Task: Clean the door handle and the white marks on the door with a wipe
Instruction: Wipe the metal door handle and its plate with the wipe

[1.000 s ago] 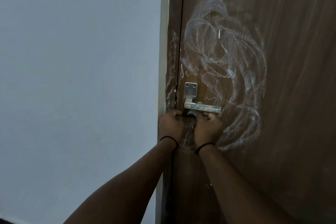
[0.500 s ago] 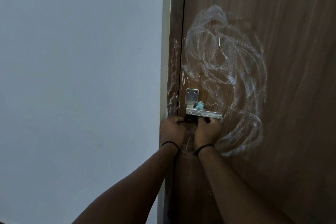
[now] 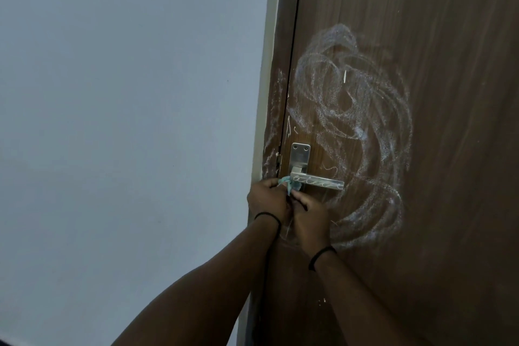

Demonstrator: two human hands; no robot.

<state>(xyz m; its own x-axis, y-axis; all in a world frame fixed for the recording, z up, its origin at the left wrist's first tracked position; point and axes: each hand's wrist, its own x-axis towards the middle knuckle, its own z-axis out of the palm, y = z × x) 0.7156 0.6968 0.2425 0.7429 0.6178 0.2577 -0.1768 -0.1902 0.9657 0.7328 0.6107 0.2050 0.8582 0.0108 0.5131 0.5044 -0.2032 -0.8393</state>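
Blue wipe mostly hidden, pinched by left hand and right hand | door handle white-scribbled | white marks unreadable | door cut off right

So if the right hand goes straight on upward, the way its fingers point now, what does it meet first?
Most likely the underside of the door handle. The right hand sits just below the lever, pinching the blue wipe with the left hand. Depth is unclear.

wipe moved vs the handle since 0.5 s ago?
Yes. The wipe went from above the door handle bar, beside its plate, to the bar's left end, pinched between both hands.
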